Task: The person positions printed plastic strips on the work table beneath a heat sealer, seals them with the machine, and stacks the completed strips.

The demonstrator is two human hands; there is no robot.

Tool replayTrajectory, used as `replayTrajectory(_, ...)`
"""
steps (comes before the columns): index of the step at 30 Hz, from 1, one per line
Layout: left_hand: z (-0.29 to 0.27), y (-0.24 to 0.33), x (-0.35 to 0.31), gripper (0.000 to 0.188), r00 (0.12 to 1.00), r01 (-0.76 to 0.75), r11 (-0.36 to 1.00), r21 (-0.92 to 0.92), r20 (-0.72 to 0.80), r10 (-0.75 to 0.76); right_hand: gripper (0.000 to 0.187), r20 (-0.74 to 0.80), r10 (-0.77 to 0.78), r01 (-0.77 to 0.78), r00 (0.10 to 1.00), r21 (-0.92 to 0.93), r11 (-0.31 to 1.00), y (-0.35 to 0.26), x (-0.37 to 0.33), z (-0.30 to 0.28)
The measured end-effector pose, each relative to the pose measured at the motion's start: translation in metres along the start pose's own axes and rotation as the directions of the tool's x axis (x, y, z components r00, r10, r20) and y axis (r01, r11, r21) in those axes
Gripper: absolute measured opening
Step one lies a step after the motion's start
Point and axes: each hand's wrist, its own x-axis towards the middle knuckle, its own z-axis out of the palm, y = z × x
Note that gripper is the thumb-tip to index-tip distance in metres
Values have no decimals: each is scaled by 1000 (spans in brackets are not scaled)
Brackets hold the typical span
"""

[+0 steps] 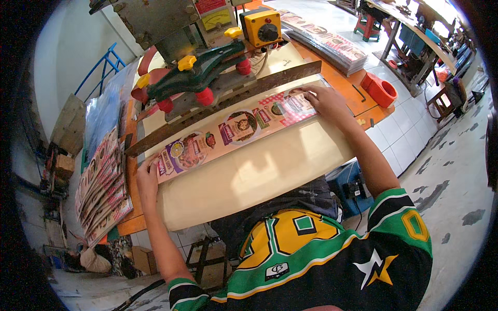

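Note:
A long printed plastic sheet with food pictures and a pink checked pattern lies along the front of a press, over a cream sheet that droops off the table edge. My left hand pinches the printed sheet's left end, fingertips at its upper corner. At the other end, my right hand grips the right edge with bent fingers. Just beyond the sheet runs a long rusty metal bar. Above it sits the press's dark green arm with yellow knobs and red feet.
Stacked printed sheets fan out at the left of the orange table; another stack lies at the back right. A red ring-shaped holder stands on the right corner. A yellow control box is on the press.

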Motion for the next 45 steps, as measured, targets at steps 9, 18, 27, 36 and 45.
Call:
replayTrajectory(9, 15, -29, 16, 29, 1000, 13, 997, -72, -9, -14, 30, -56, -34, 32, 998, -29, 999, 13, 19, 22)
replayTrajectory(18, 14, -24, 17, 30, 995, 99, 994, -47, -27, -101, 30, -47, 31, -33, 998, -47, 998, 19, 23, 27)
replayTrajectory(27, 13, -15, 12, 31, 998, 38, 998, -45, -54, -41, 31, -67, 30, -29, 997, 19, 999, 12, 17, 21)
replayTrajectory(36, 12, -7, 10, 32, 997, 81, 994, -71, -8, -82, 28, -68, 58, -50, 996, 115, 992, 17, 20, 21)
replayTrajectory(45, 21, -18, 11, 30, 998, 46, 995, -89, -44, -50, 28, -52, 85, -79, 995, 100, 992, 14, 18, 12)
